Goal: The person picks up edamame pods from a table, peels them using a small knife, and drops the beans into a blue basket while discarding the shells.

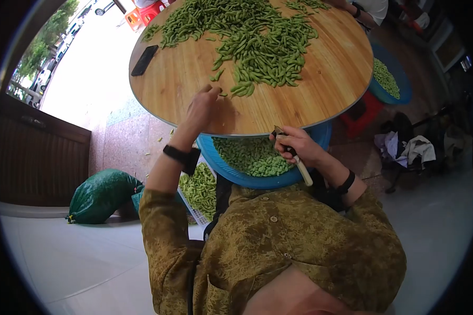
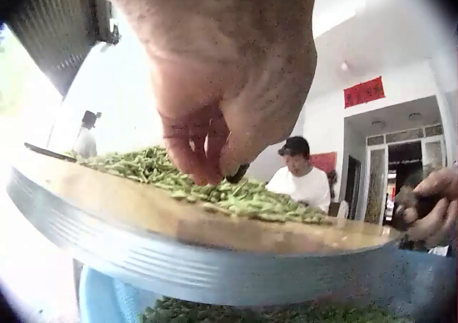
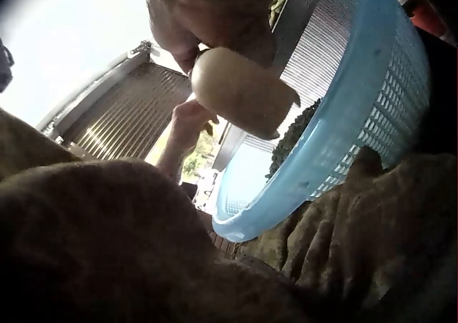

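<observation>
**Left hand at a pod, right hand holding tool**

Looks like the pick-up step. Left hand [image 1: 201, 107] is low over the round table [image 1: 331, 79], fingers bent and bunched together, tips right by a single pod [image 1: 224, 95]. Can't tell if it's pinched yet. Main pod pile [image 1: 270, 52] sits just beyond. Right hand [image 1: 299, 144] has its fingers curled round a pale-handled tool [image 1: 304, 173], near the table's close edge; business end too small to make out.

My read: next move calls for a firm pinch on that one pod, then bringing it across to the tool, over the blue basket [image 1: 263, 182] of beans.

In the way: the tabletop overhangs the basket's far side. Around: dark flat slab [image 1: 144, 60] on the table, green sack [image 1: 102, 197] on the floor, person in white [image 2: 311, 187] opposite.
</observation>
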Tool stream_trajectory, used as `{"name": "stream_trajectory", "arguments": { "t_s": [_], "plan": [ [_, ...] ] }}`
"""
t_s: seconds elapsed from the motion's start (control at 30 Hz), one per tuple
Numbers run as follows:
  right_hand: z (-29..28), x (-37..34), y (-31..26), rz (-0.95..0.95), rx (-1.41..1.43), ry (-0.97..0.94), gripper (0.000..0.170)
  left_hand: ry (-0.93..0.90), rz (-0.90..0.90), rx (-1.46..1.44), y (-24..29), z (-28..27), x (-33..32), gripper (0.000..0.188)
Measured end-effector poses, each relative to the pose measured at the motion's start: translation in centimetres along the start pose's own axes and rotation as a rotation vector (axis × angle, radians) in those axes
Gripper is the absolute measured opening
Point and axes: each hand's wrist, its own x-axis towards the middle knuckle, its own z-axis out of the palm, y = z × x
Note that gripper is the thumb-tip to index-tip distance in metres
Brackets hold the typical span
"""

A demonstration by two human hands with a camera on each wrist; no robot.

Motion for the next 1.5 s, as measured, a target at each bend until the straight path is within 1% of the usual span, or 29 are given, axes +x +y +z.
{"name": "stream_trajectory", "arguments": {
  "t_s": [0.07, 0.1, 0.17, 0.23, 0.3, 0.33, 0.4, 0.43, 0.5, 0.53, 0.57, 0.6, 0.63, 0.67, 0.7, 0.73, 0.8, 0.83, 0.93, 1.07, 1.13, 1.27, 1.33, 1.37, 1.5],
  "plan": [
    [-0.2, -0.3, -0.1, -0.009, -0.043, 0.004, 0.021, -0.026, -0.01, -0.015, -1.2, 1.9, 1.4, 0.016],
    [-0.3, -0.5, -0.1, -0.007, -0.045, 0.003, 0.021, -0.056, -0.016, -0.024, -1.1, 2.2, 1.7, 0.016],
    [-0.7, -0.6, 0.0, -0.013, -0.062, 0.02, 0.021, -0.056, -0.024, -0.032, -0.9, 2.3, 1.7, 0.017],
    [-0.9, -0.5, 0.2, -0.033, -0.044, 0.017, 0.021, -0.06, -0.025, -0.037, 0.0, 1.5, 1.6, 0.019],
    [-0.8, -0.4, 0.3, -0.055, -0.024, 0.015, 0.021, -0.174, -0.094, -0.018, 0.6, 0.3, 1.3, 0.018],
    [-0.7, -0.4, 0.3, -0.059, -0.015, 0.021, 0.021, -0.175, -0.089, -0.013, 0.1, 0.3, 1.3, 0.018],
    [-0.6, -0.2, 0.3, -0.067, -0.004, 0.029, 0.021, -0.104, -0.141, -0.035, -0.9, 0.6, 1.1, 0.019],
    [-0.6, -0.1, 0.4, -0.068, -0.01, 0.032, 0.022, -0.106, -0.137, -0.033, -1.0, 0.8, 1.0, 0.019],
    [-0.5, 0.0, 0.3, -0.07, -0.017, 0.036, 0.024, -0.004, -0.242, -0.02, -1.0, 0.9, 0.5, 0.017],
    [-0.4, -0.1, 0.1, -0.09, -0.024, 0.027, 0.027, -0.004, -0.239, -0.02, -0.7, 0.9, 0.2, 0.017],
    [-0.3, -0.1, 0.0, -0.109, -0.029, 0.019, 0.031, 0.01, -0.326, -0.356, -0.3, 1.1, -0.3, 0.015],
    [0.0, -0.2, -0.1, -0.11, -0.024, 0.024, 0.031, 0.018, -0.411, -0.694, 0.3, 1.3, -0.9, 0.013],
    [0.4, -0.2, -0.2, -0.155, -0.01, 0.008, 0.034, 0.011, -0.41, -0.695, 1.9, 0.7, -1.5, 0.013],
    [0.6, -0.1, -0.4, -0.201, 0.0, -0.008, 0.039, -0.057, -0.492, -0.869, 3.7, 0.1, -2.1, 0.011],
    [0.9, 0.0, -0.5, -0.199, 0.0, -0.002, 0.039, -0.127, -0.574, -1.043, 5.5, -0.4, -2.4, 0.009],
    [1.2, 0.2, -0.4, -0.212, 0.03, -0.022, 0.04, -0.132, -0.576, -1.049, 6.6, -0.3, -2.7, 0.009],
    [1.6, 0.3, -0.5, -0.217, 0.062, -0.038, 0.042, -0.228, -0.589, -1.302, 8.5, -0.1, -3.2, 0.007],
    [1.9, 0.4, -0.6, -0.23, 0.048, -0.072, 0.043, -0.266, -0.611, -1.293, 9.7, -0.6, -3.1, 0.007],
    [1.9, 0.5, -0.6, -0.239, 0.024, -0.123, 0.045, -0.273, -0.594, -1.333, 11.3, -0.3, -3.2, 0.009],
    [1.9, 0.3, -0.6, -0.261, 0.021, -0.154, 0.048, -0.297, -0.588, -1.286, 10.9, 0.3, -3.4, 0.01],
    [1.8, 0.3, -0.5, -0.255, 0.029, -0.161, 0.048, -0.291, -0.618, -1.321, 11.0, 0.5, -3.4, 0.01],
    [1.9, 0.2, -0.7, -0.257, 0.029, -0.182, 0.048, -0.278, -0.62, -1.366, 11.0, 0.7, -3.5, 0.009],
    [1.9, 0.1, -0.6, -0.252, 0.068, -0.193, 0.048, -0.239, -0.63, -1.385, 11.3, 0.6, -3.4, 0.009],
    [1.8, 0.1, -0.6, -0.248, 0.109, -0.203, 0.048, -0.237, -0.63, -1.385, 11.3, 0.6, -3.4, 0.009],
    [1.6, 0.2, -0.5, -0.259, 0.079, -0.2, 0.049, -0.242, -0.6, -1.402, 11.3, 0.7, -3.5, 0.01]
  ]
}}
